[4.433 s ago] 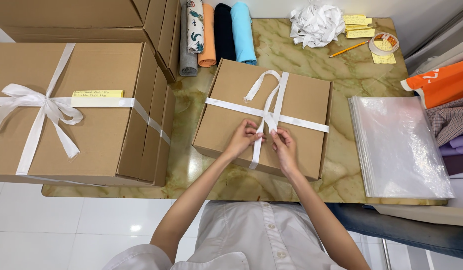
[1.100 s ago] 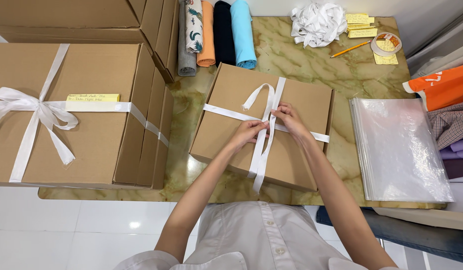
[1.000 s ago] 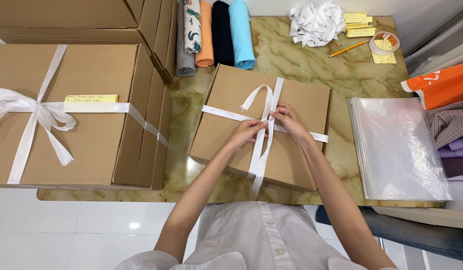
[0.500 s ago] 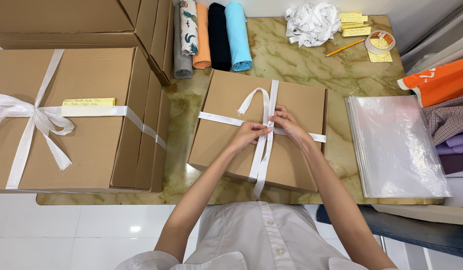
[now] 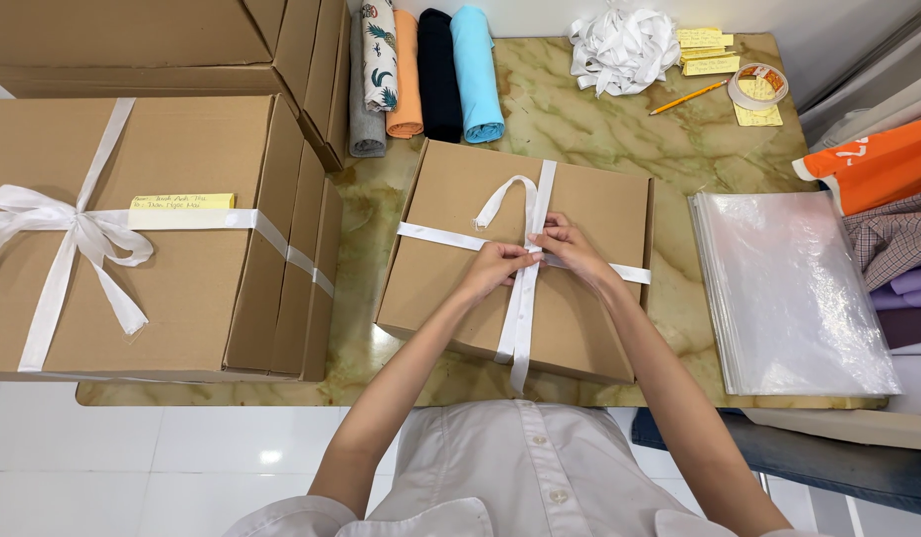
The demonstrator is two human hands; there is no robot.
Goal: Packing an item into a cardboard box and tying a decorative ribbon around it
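Observation:
A flat brown cardboard box [image 5: 589,318] lies on the marble table in front of me. A white ribbon [image 5: 520,318] crosses it lengthwise and sideways. My left hand [image 5: 498,267] and my right hand [image 5: 565,247] meet at the crossing point, both pinching the ribbon. One loose end loops up over the lid toward the far edge, another hangs past the near edge.
Stacked large cardboard boxes [image 5: 132,268] with a white bow and a yellow note fill the left. Rolled fabrics [image 5: 430,70] lie at the back, next to a ribbon pile [image 5: 619,45], yellow notes, a pencil and a tape roll [image 5: 756,87]. Clear plastic bags [image 5: 788,288] and folded clothes sit right.
My hands have risen from the near half of the lid to the ribbon crossing and stay there, working the ribbon; the loop above them has shifted slightly.

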